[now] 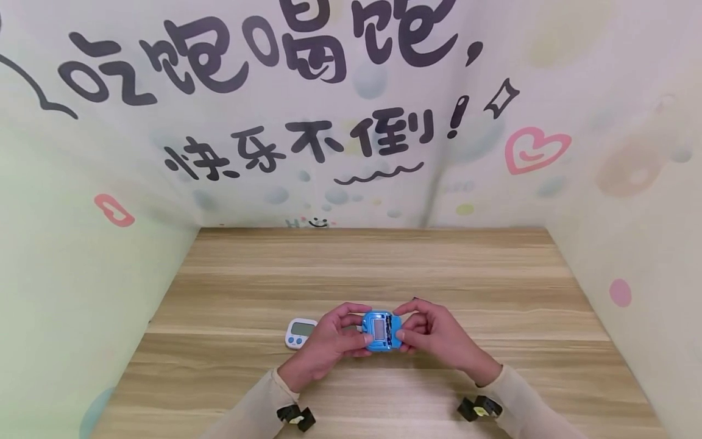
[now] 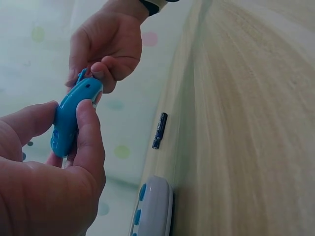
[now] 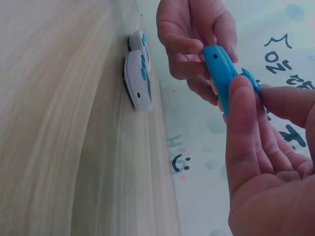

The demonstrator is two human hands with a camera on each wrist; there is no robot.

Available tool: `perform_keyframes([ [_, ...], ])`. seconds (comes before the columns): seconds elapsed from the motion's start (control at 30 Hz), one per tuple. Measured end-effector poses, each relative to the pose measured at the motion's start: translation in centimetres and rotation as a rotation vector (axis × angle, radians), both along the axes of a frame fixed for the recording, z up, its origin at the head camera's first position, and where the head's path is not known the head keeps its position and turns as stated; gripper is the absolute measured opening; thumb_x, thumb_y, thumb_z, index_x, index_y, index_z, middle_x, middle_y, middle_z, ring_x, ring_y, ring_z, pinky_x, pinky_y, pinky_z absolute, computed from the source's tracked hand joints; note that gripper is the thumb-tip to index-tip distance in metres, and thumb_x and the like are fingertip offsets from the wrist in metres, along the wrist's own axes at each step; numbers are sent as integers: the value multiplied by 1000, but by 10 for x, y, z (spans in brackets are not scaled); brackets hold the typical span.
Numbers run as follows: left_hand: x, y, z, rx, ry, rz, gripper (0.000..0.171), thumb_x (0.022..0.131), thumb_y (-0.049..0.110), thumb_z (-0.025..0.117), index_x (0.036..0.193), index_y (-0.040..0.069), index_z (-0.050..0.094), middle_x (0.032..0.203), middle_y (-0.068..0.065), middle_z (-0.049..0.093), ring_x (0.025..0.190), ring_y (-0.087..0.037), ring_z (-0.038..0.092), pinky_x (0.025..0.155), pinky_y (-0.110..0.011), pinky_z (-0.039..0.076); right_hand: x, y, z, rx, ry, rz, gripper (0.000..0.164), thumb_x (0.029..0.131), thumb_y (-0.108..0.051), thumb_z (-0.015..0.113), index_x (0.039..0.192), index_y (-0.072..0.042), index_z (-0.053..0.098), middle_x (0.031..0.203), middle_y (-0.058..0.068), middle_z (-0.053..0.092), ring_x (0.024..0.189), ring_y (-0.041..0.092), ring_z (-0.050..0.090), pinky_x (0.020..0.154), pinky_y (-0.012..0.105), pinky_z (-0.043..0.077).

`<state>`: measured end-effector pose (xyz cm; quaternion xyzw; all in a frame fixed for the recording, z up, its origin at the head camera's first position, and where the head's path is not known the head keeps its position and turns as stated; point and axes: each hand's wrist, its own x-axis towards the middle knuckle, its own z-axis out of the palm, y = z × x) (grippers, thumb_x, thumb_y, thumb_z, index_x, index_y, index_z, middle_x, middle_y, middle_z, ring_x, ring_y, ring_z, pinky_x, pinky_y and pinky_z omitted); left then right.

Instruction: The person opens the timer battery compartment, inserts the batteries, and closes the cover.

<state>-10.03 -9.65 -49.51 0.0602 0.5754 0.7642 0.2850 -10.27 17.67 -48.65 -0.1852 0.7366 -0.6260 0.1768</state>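
My left hand (image 1: 331, 335) holds a small blue electronic device (image 1: 378, 330) by its left side, thumb on the upper face and fingers around the edge. That upper face carries a pale label beside a dark slot. At the device's right edge stands a thin blue flap, like a battery cover (image 3: 250, 80), pinched between the thumb and a finger of my right hand (image 1: 439, 335). Both hands keep the device raised over the table, seen edge-on in the left wrist view. The slot's contents are too small to make out.
A white timer with blue buttons (image 1: 300, 333) lies left of the hands on the wooden table (image 1: 373, 262). A second white timer (image 3: 135, 40) shows in the right wrist view. One dark battery-like cylinder (image 2: 161, 127) lies on the tabletop. Printed walls (image 1: 620, 244) enclose the table.
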Motion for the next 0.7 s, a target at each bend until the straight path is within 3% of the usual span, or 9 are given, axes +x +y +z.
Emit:
perform_keyframes([
  [0.27, 0, 1, 0, -2, 4, -1, 64, 94, -3, 76, 151, 0, 48, 126, -8, 66, 96, -18, 73, 82, -36, 69, -1, -4, -1, 97, 7, -48, 38, 96, -16, 79, 128, 0, 65, 85, 13, 76, 70, 29, 75, 64, 35, 69],
  [0.5, 2, 4, 1, -37, 50, -4, 61, 93, -3, 76, 149, -1, 50, 123, -7, 67, 94, -16, 71, 81, -36, 70, -1, -6, -2, 194, 72, -61, 45, 92, -19, 84, 130, -5, 65, 82, 6, 74, 65, 20, 71, 56, 29, 63],
  [0.7, 4, 5, 2, -48, 59, -19, 58, 95, -1, 75, 148, 1, 52, 124, -7, 68, 95, -16, 71, 84, -39, 69, -4, -5, -1, 223, 69, -55, 41, 90, -21, 85, 125, -6, 70, 87, 6, 70, 69, 15, 66, 57, 24, 59],
])
